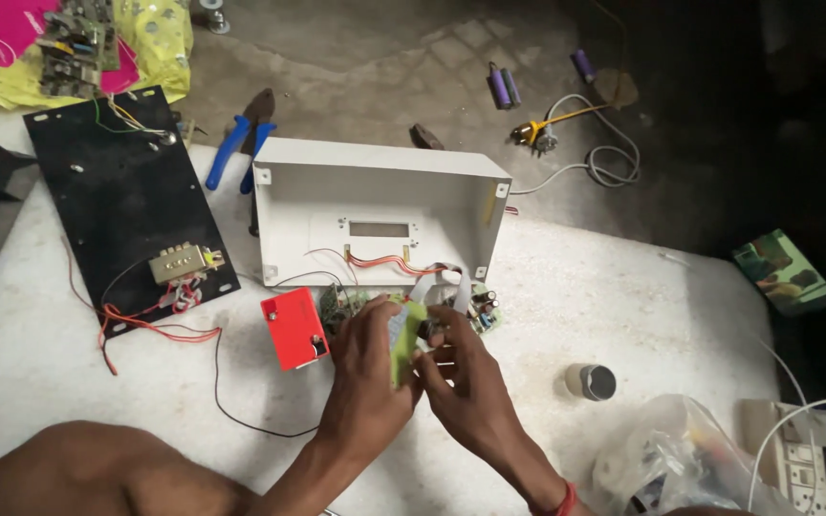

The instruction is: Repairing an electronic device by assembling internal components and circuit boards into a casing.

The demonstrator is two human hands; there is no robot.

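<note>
My left hand (365,368) and my right hand (459,377) both grip a small green circuit board (406,330) just in front of an open white plastic enclosure (375,205). Red wires and a flat grey ribbon cable (442,282) run from the enclosure to the board. A red block-shaped battery (293,328) lies just left of my left hand. A second green board (485,311) sits right of my hands, partly hidden.
A black panel (117,191) with a small transformer (184,263) and red wires lies at left. Blue-handled pliers (241,143) rest behind the enclosure. A small metal cylinder (593,380), a clear plastic bag (671,459) and a white power strip (795,449) are at right.
</note>
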